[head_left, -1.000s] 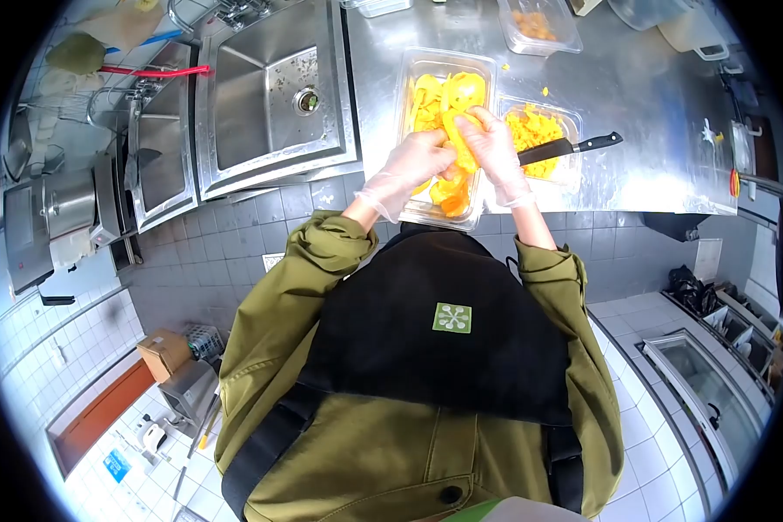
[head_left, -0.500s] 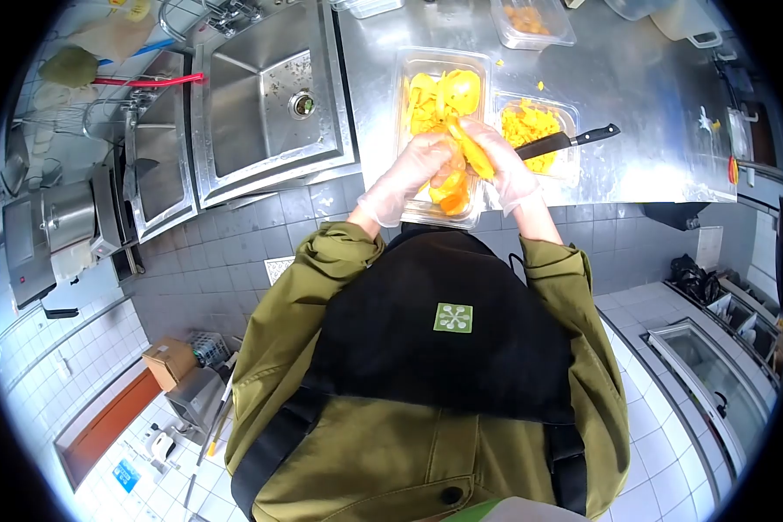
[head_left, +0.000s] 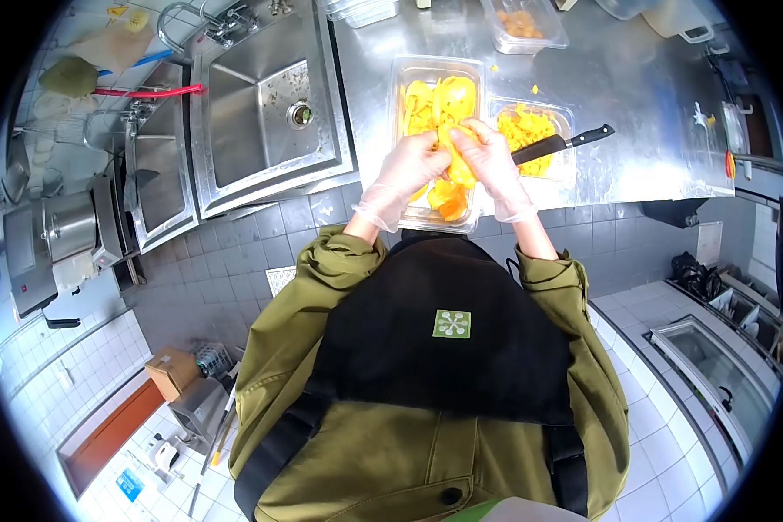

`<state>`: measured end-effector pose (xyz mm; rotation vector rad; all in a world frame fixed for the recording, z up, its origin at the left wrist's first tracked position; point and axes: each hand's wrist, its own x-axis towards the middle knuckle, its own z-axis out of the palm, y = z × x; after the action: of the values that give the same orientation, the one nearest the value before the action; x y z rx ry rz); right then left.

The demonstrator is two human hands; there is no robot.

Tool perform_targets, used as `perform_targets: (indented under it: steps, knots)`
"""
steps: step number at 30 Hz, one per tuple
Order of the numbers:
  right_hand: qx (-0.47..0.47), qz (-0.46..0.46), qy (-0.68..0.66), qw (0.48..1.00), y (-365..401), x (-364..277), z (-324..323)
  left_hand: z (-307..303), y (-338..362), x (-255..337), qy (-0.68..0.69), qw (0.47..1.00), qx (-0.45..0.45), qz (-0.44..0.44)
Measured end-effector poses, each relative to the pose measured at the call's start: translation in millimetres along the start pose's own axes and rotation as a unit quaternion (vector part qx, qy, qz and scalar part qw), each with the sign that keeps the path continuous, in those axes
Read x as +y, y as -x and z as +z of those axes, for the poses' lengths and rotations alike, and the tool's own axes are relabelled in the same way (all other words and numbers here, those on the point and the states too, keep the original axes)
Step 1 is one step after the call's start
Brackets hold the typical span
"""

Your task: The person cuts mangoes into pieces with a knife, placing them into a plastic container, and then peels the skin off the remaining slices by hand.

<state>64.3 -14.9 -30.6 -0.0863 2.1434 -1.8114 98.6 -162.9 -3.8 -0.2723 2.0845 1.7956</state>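
Both hands wear clear plastic gloves and meet above a long clear plastic container (head_left: pixel 397 96). My left hand (head_left: pixel 409 172) pinches the left side of a yellow mango piece (head_left: pixel 460 165), which looks soft and skin-like. On its other side, my right hand (head_left: pixel 491 167) is closed with the thumb pressed on it. Beneath them, large yellow-orange mango pieces (head_left: pixel 454 96) fill the container. Just right stands a smaller clear container (head_left: pixel 572 122) of small chopped yellow pieces (head_left: pixel 524 123). A black-handled knife (head_left: pixel 590 136) lies across it, its blade tip hidden near my right hand.
A steel sink (head_left: pixel 257 113) is left of the steel counter (head_left: pixel 635 87). Toward the back stands a clear container (head_left: pixel 531 42) with orange round pieces. A red-handled tool (head_left: pixel 148 90) lies over the smaller left basin. The counter's near edge runs along my apron (head_left: pixel 444 287).
My fingers have shifted on the mango piece; it now lies flatter between both hands, and the left fingers have moved slightly lower. The containers and knife stay in place.
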Motion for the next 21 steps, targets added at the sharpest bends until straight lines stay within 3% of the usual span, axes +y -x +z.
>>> perform_targets:
  steps: [2,5,11,14,17,18,20,21]
  knots:
    - [-0.003,0.003,-0.001,1.0,-0.9,1.6,0.0,1.3,1.3,0.6,-0.01,1.0,0.004,0.005]
    - [-0.022,-0.001,0.008,1.0,4.2,-14.6,-4.2,-5.3,6.5,16.4,-0.17,0.985,-0.025,0.011]
    - [-0.137,0.077,-0.025,0.987,-0.4,-10.5,-18.0,-27.1,-7.0,-5.9,-0.456,0.881,0.014,0.122]
    - [-0.21,0.059,0.045,0.975,2.7,-12.3,-14.9,-27.6,-22.0,-9.4,-0.39,0.914,0.069,0.089]
    - [-0.19,0.051,0.021,0.98,-5.3,1.1,-10.4,-9.4,-40.2,-26.9,-0.205,0.971,0.12,0.035]
    - [-0.178,0.068,-0.078,0.979,-4.2,4.8,-12.5,-2.8,-37.9,-23.3,-0.053,0.992,0.117,0.016]
    - [-0.146,0.095,-0.274,0.946,0.2,10.6,-23.1,9.4,-24.0,-9.2,0.251,0.963,0.099,-0.024]
    - [-0.129,0.119,-0.332,0.927,4.5,9.1,-25.7,11.8,-16.8,-2.3,0.285,0.955,0.084,0.001]
